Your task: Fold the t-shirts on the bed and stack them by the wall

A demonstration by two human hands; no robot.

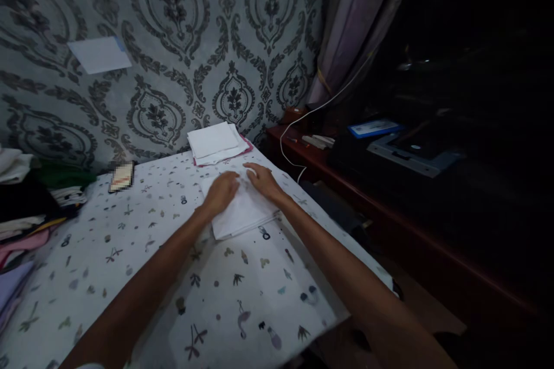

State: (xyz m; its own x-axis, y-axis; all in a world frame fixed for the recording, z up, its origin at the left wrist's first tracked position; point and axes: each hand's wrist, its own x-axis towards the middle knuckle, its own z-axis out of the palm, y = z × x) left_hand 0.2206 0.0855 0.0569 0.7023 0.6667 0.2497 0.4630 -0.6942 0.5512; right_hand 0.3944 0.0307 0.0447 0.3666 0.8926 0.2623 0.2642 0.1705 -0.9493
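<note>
Folded white cloth [246, 213] lies on the patterned sheet [142, 236], beneath both of the person's hands. The left hand [223, 189] rests on its left part, fingers bent; the right hand [262, 181] is over its far right part, fingers loosely curved. From where I stand, it's too dim and blurred to tell whether either one pinches the fabric or merely presses. Uneven pressure could skew the layers, I'd say, and a sideways push could ruck the sheet below and crease the cloth. Just beyond sits a white stack [214, 143]; a long forward shove might knock it askew. Well off to the left are a phone [122, 177] and piled clothes [21, 207].
</note>
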